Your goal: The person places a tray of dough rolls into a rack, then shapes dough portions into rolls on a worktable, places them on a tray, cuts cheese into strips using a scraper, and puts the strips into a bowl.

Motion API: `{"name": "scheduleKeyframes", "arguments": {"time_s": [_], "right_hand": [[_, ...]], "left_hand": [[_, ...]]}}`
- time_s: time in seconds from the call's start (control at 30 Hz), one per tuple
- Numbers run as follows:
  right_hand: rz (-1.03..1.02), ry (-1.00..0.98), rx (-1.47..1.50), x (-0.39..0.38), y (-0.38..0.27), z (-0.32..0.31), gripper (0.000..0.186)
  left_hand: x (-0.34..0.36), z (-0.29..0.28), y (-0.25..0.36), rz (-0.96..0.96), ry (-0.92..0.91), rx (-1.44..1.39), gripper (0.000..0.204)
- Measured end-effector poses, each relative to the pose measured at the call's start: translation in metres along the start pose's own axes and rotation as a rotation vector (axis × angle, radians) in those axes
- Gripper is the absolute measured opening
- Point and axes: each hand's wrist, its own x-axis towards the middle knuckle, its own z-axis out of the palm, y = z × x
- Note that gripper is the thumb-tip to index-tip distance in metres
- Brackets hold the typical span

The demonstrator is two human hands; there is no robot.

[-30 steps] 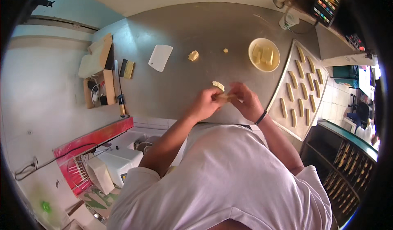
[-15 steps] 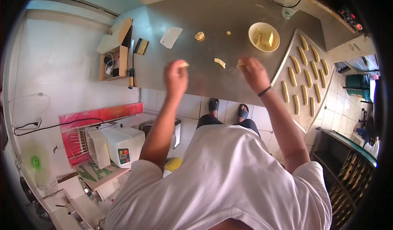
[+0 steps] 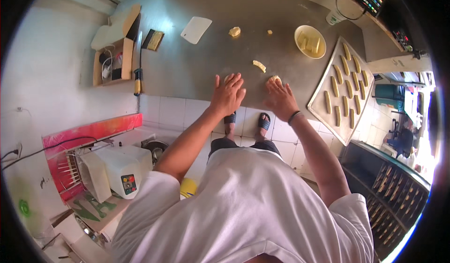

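Note:
My left hand (image 3: 228, 95) lies palm down near the front edge of the metal table, its fingers stretched out. A bit of pale dough shows at its fingertips, mostly covered by them. My right hand (image 3: 281, 98), wearing a dark wristband, is spread flat in the same way over a small dough piece (image 3: 275, 78) that peeks out past its fingers. Between and beyond the hands rests a short, ridged dough strip (image 3: 259, 66). Farther back sit a dough lump (image 3: 234, 31) and a tiny dough bit (image 3: 269, 31).
A bowl (image 3: 310, 26) holds yellow blocks. On the right, a tray (image 3: 315, 104) carries rows of dough sticks. To the left are a white scraper (image 3: 196, 30), a dark-and-tan block (image 3: 153, 40), a long knife (image 3: 138, 75) and an open cardboard box (image 3: 126, 57).
Both hands have come down onto the table and opened from a pinch to flat fingers over dough pieces. The left hand has moved right, closer to the other; the view has shifted slightly.

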Motion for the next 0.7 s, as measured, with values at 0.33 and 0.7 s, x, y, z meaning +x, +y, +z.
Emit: {"name": "scheduleKeyframes", "arguments": {"time_s": [0.33, 0.7], "right_hand": [[0.079, -0.018, -0.028, -0.033, -0.037, -0.002, 0.084], [0.284, 0.35, 0.092, 0.086, -0.026, 0.003, 0.026]], "left_hand": [[-0.05, 0.0, -0.005, 0.014, -0.081, 0.069, 0.075], [-0.055, -0.01, -0.008, -0.064, -0.237, -0.024, 0.071]]}}
